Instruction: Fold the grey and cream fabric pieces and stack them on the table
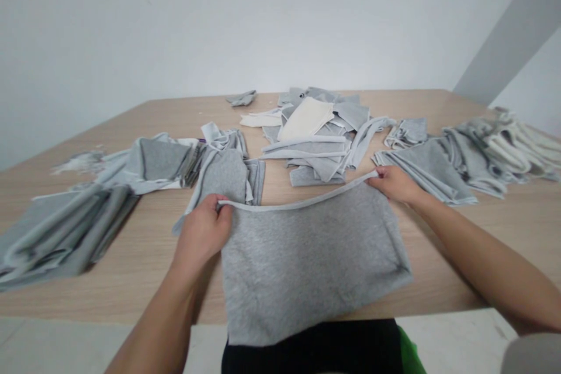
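Note:
A grey piece of fabric point(307, 263) hangs between my two hands, its pale folded top edge stretched with a slight sag. My left hand point(205, 225) is closed on the upper left corner, thumb and fingers pinching the edge. At the upper right corner, my right hand point(392, 183) pinches the same edge. The cloth's lower part drapes over the table's front edge towards my lap. Just beyond my left hand lies a small stack of grey fabric pieces point(225, 172).
A loose heap of grey and cream fabric pieces point(313, 125) fills the table's point(144, 280) middle back. Folded grey cloths point(65, 228) lie at left, near a tuft of whitish scraps point(81, 162). More grey stacks point(432, 166) and cream cloths point(521, 143) sit at right. Behind stands a wall.

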Available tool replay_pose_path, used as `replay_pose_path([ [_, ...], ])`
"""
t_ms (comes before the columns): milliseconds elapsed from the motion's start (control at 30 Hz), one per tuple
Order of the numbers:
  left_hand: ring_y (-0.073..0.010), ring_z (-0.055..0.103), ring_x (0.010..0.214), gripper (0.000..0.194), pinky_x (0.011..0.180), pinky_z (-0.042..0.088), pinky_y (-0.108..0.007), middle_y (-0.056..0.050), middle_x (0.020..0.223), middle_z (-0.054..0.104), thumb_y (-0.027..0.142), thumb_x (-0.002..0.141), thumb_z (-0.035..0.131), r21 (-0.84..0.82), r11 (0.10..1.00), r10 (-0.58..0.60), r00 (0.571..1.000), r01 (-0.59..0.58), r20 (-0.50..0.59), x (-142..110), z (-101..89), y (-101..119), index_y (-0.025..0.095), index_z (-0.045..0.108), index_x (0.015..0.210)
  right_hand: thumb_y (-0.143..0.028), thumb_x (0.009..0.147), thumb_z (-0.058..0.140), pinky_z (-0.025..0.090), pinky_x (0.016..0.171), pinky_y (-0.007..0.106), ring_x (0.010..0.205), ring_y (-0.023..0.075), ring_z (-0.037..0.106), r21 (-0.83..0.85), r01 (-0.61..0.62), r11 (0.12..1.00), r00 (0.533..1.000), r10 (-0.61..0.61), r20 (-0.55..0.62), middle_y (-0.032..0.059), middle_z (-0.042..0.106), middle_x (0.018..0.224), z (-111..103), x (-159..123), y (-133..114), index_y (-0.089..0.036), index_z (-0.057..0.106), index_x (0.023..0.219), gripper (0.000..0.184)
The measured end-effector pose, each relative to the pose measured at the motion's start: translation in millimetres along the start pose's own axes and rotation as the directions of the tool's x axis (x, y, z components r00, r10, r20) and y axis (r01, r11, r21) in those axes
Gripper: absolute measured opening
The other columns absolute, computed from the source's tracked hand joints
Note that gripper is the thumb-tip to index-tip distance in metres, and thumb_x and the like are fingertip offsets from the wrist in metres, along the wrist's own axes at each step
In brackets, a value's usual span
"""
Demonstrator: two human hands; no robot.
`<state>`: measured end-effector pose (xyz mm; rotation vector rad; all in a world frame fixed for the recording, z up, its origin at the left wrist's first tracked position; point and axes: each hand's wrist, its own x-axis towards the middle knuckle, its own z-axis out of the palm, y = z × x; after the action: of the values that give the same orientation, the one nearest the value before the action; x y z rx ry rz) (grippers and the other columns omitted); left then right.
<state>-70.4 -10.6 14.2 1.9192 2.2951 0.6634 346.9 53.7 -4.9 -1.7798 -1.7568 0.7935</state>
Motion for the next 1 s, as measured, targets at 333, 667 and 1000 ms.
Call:
replay_pose_path([
  [333,-0.0239,0.065,0.08,0.031,0.067,0.045,-0.03,-0.006,0.082,0.069,0.038,0.084,0.041,-0.038,0.999,0.001,1.0,-0.001,0.003,8,11.6,-5,0.02,0.063,0.096,-0.044,0.079,0.056,0.032,0.04,0.023,0.039,0.0115,0.045,-0.056,-0.155,0.986,0.985,0.15,-0.083,-0.0028,0.05,0.046,-1,4,13,-0.016,0.059,0.069,0.03],
  [667,-0.0322,0.066,0.092,0.053,0.076,0.047,-0.038,-0.015,0.099,0.069,0.046,0.087,0.042,0.075,0.996,-0.039,0.997,0.045,-0.072,-7,3.8,11,0.012,0.051,0.126,-0.034,0.077,0.062,0.041,0.066,0.027,0.079,0.0215,0.063,-0.393,-0.141,0.908,0.982,0.079,-0.17,0.0126,0.07,0.089,2,12,21,-0.011,0.067,0.096,0.03],
  [1000,-0.0309,0.067,0.086,0.051,0.067,0.044,-0.036,-0.009,0.096,0.072,0.048,0.087,0.044,0.204,0.979,-0.009,0.999,0.019,-0.051,-15,-9.8,10,0.018,0.049,0.127,-0.035,0.085,0.053,0.045,0.081,0.038,0.099,0.0319,0.062,-0.599,-0.077,0.797,0.975,-0.065,-0.212,0.022,0.062,0.115,4,-16,5,-0.008,0.052,0.125,0.048],
])
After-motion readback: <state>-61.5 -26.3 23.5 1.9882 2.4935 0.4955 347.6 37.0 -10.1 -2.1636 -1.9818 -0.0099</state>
